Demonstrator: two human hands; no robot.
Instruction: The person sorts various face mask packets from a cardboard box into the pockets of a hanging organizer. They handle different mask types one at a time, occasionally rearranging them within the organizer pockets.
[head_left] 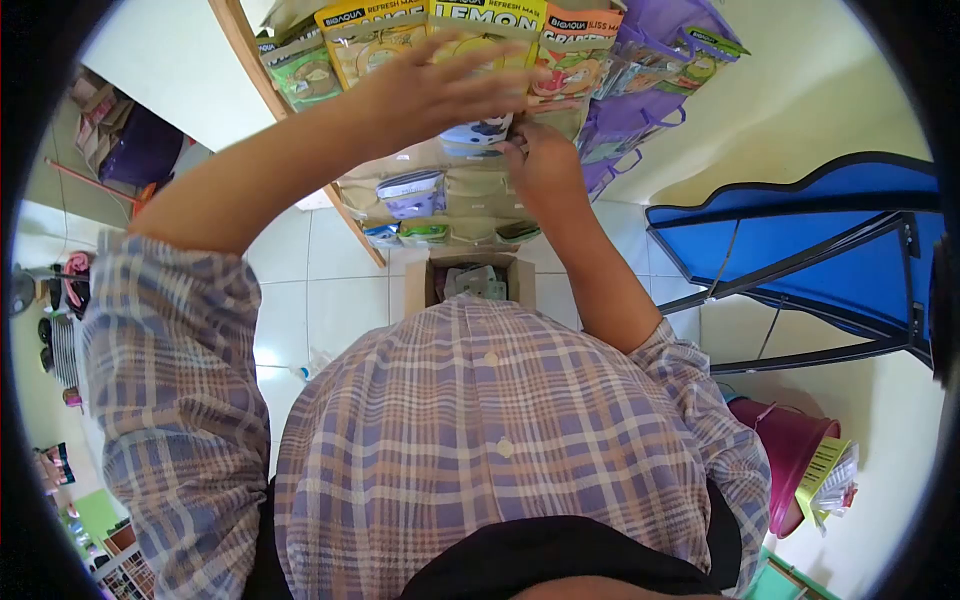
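My left hand [455,92] is stretched flat with its fingers spread, in front of a yellow lemon face mask packet [490,15] in a hanging pocket organizer [480,185]. The fingers are slightly blurred. Just below and to the right, my right hand [545,160] has its fingers curled together at the edge of a pocket, beside a blue-and-white packet [470,142]. What they pinch is hidden. An orange-topped grapefruit mask packet [575,60] sits right of the lemon one, and a yellow packet [365,60] sits to its left.
Lower pockets hold a purple-and-white packet [412,195] and several green ones. A cardboard box [418,290] stands on the tiled floor below. Purple hanging pockets [625,125] are at right, near a blue folding board [800,240] with black legs and a magenta bin [790,450].
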